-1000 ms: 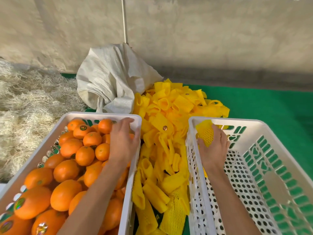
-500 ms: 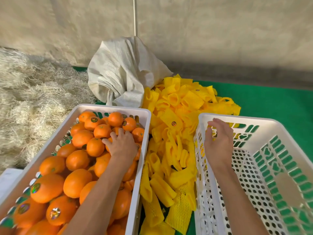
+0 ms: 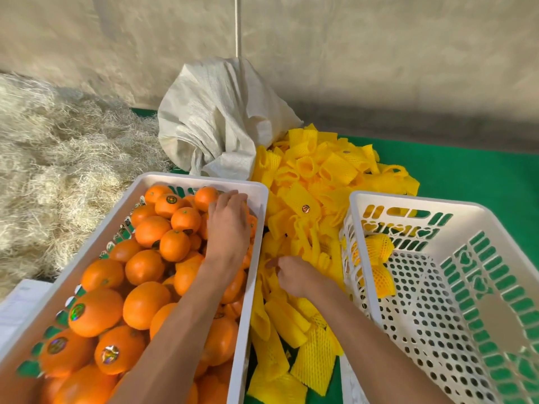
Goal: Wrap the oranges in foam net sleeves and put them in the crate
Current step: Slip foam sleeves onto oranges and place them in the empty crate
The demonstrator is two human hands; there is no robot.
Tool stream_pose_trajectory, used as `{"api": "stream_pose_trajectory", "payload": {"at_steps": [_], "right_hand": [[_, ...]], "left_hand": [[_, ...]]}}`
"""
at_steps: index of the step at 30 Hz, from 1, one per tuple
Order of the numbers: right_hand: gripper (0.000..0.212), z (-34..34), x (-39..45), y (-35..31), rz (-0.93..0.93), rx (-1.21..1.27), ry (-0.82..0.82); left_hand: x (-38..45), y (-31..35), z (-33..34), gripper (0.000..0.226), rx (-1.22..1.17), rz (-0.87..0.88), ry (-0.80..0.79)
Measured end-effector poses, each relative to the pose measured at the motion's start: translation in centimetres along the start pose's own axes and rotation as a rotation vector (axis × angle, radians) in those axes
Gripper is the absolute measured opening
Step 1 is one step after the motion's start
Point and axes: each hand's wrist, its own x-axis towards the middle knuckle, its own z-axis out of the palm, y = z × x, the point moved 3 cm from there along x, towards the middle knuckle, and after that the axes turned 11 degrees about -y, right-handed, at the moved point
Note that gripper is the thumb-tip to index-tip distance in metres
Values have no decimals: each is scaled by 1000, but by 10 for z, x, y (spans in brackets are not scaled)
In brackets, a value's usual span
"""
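The white crate on the left (image 3: pixel 140 188) is full of bare oranges (image 3: pixel 145 266). My left hand (image 3: pixel 227 225) lies palm down, cupped over oranges in its far right corner; what the fingers hold is hidden. A pile of yellow foam net sleeves (image 3: pixel 315 182) runs between the two crates. My right hand (image 3: pixel 294 274) is down in that pile, fingertips pinched on a sleeve (image 3: pixel 269 265). The white crate on the right (image 3: pixel 455 208) holds a sleeve-wrapped orange (image 3: pixel 377 247) by its near left wall, with more yellow netting (image 3: pixel 383 282) just below it.
A crumpled white woven sack (image 3: pixel 215 118) stands behind the crates against a grey wall. Pale straw-like shavings (image 3: pixel 58 158) are heaped on the left. Green matting (image 3: pixel 472 170) covers the surface on the right. A white sheet (image 3: pixel 17 304) lies at the near left.
My right hand let go of the wrapped orange in the right crate and moved left, down into the sleeve pile. My left hand slid to the far right corner of the orange crate.
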Motion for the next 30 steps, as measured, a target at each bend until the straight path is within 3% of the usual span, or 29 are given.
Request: {"api": "stream_pose_trajectory", "payload": {"at_steps": [3, 6, 9, 13, 16, 19, 22, 27, 30], "right_hand": [[29, 5, -1, -4, -7, -113, 78], [25, 10, -6, -4, 13, -87, 135], [23, -8, -19, 3, 88, 106, 331], [6, -48, -51, 18, -28, 389, 630], [21, -56, -74, 29, -150, 524, 742], [31, -51, -83, 36, -194, 613, 860], [36, -53, -79, 40, -188, 644, 892], [13, -54, -72, 50, -137, 694, 901], [17, -54, -69, 50, -103, 652, 884]], "left_hand": [[-2, 18, -3, 30, -518, 49, 117], [-1, 35, 10, 29, -1071, -196, -20], [-5, 47, 28, 24, -1488, -429, -177], [-10, 54, 36, 44, -1513, -321, -269], [-14, 53, 37, 59, -1473, -268, -293], [-19, 50, 48, 58, -1371, -231, -339], [-19, 46, 55, 59, -1330, -195, -414], [-23, 50, 58, 56, -1270, -202, -627], [-25, 54, 63, 77, -1250, -168, -732]]}}
